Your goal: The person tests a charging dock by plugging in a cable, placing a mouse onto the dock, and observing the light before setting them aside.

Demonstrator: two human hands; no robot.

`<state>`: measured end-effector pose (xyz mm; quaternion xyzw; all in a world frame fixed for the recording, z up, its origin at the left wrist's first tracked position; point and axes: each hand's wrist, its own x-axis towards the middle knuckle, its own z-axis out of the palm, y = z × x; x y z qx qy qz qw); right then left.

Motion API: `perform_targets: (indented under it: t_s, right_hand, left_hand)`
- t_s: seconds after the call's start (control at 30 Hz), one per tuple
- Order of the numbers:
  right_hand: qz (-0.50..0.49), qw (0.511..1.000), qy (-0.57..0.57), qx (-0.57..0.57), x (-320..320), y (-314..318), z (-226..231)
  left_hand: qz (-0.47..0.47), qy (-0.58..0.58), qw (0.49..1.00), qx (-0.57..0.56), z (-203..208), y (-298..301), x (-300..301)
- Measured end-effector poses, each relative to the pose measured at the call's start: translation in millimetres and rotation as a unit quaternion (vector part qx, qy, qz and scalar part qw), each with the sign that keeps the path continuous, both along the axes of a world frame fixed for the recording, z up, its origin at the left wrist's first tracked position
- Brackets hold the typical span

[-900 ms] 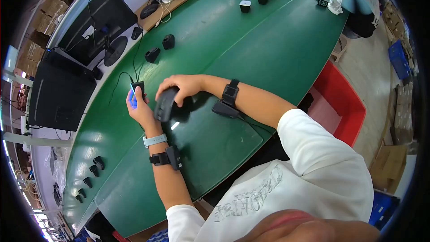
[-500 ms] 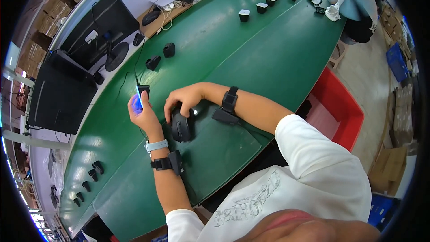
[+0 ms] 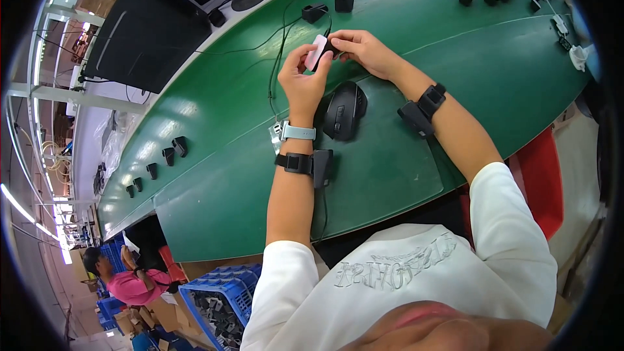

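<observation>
Block (image 3: pixel 317 52), small, black, pale-faced, clamped between left hand (image 3: pixel 303 88) and right hand (image 3: pixel 369 52), close together; black, rounded computer mouse (image 3: pixel 345 110) just below hands, on glossy green tabletop (image 3: pixel 383 159).

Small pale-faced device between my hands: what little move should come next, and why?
Perhaps steady the small device with your left hand and shift your right hand slightly aside: both hands are on it, and the right fingertips seem to cover where the dark cord may meet it.
</observation>
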<state>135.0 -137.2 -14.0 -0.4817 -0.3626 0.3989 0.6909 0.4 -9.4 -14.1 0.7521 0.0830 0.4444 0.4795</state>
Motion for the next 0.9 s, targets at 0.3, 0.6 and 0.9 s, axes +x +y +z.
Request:
perform_targets:
  t_s: [0.3, 0.6, 0.9]
  right_hand:
    - [0.001, 1.0, -0.008, 0.028, -0.4, 0.6, -4.3]
    - [-0.016, 0.999, -0.027, 0.021, 3.9, 1.4, -7.7]
    - [-0.029, 0.999, -0.027, 0.019, 4.2, 2.0, -5.9]
  left_hand:
    - [0.001, -0.006, 1.0, -0.027, -1.2, -2.4, -1.7]
    - [0.012, 0.053, 0.998, -0.025, 6.1, -4.2, -4.4]
    - [-0.025, 0.087, 0.991, -0.1, 8.1, -4.5, -2.4]
